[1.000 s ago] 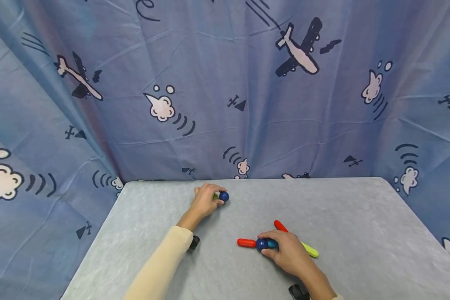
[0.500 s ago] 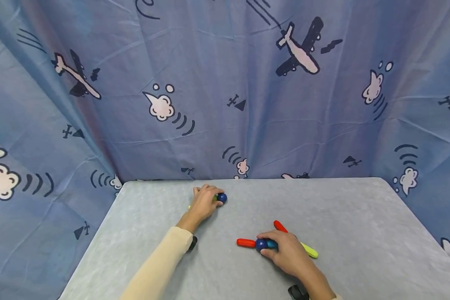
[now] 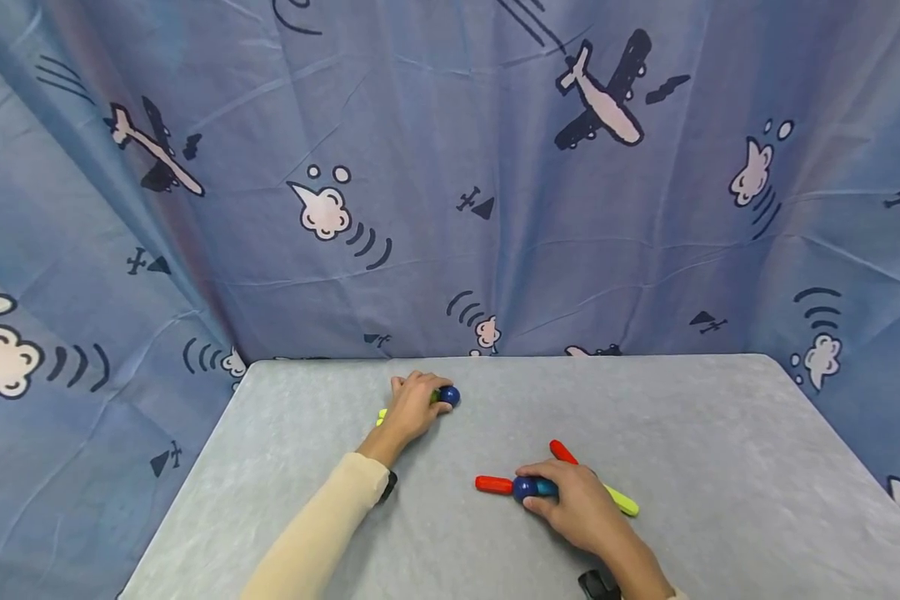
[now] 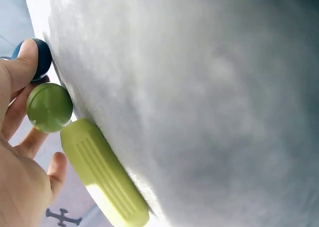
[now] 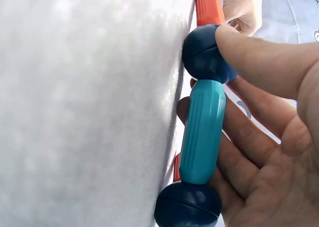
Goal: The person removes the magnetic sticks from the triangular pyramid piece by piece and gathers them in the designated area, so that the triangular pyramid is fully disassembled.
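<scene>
My left hand (image 3: pixel 411 408) is at the far left part of the table. Its thumb and fingers pinch a dark blue ball (image 4: pixel 44 58). Against that ball sits a green ball (image 4: pixel 50 107), with a yellow-green ribbed rod (image 4: pixel 102 172) adjoining it under the palm. Nearer the front, my right hand (image 3: pixel 579 507) grips another dark blue ball (image 5: pixel 207 53) between thumb and fingers. A red rod (image 3: pixel 493 484) points left from this ball. A teal rod (image 5: pixel 203 132) runs back under the palm to a further dark blue ball (image 5: pixel 188 206).
Beyond the right hand a red rod (image 3: pixel 562 452) slants out, and a yellow-green rod (image 3: pixel 621 500) shows on the hand's other side; the hand hides what lies between. The grey table (image 3: pixel 690 417) ends at a blue patterned curtain (image 3: pixel 420 275).
The left hand has shifted slightly with the dark blue ball, and the yellow-green rod's end now shows beside its wrist. The right hand keeps its hold in the same place.
</scene>
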A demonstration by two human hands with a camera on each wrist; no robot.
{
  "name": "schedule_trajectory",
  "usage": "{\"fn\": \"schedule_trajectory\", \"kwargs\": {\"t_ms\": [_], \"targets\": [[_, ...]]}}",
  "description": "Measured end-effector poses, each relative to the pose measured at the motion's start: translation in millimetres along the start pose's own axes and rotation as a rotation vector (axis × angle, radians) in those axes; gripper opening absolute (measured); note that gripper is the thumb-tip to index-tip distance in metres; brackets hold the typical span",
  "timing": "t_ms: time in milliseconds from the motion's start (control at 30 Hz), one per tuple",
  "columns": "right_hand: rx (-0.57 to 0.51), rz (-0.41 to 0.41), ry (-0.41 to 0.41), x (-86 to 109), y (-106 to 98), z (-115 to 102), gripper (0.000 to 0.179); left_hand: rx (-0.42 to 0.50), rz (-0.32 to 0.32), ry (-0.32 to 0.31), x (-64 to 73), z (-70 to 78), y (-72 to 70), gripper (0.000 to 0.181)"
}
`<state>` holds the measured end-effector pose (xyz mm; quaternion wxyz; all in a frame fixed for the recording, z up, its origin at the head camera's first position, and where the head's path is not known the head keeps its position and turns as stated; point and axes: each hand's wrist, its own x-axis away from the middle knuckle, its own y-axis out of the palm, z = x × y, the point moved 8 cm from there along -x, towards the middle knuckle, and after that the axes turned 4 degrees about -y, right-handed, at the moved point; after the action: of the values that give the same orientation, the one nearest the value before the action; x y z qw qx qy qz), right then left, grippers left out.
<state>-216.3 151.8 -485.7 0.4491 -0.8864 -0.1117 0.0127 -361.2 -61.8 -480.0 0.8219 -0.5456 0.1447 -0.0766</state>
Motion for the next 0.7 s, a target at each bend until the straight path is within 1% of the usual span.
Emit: {"fn": "schedule_trajectory", "kwargs": {"t_ms": [233,400,700], "targets": [[0.004,-0.012,-0.002,1.1,-0.8,-0.4,0.036,0.009,-0.010,-0.011,-0.4,-0.2,2.1,0.039],[0.004,0.001,-0.011,1.4,-1.6,-1.5,0.036,0.042,-0.013,-0.033,-1.8,-3.5,2.6,0.039],[-0.002,0.016,-0.030,1.7,-2.0,-2.5,0.035,0.069,0.001,-0.056,-3.0,-6.5,3.3,0.039]]}}
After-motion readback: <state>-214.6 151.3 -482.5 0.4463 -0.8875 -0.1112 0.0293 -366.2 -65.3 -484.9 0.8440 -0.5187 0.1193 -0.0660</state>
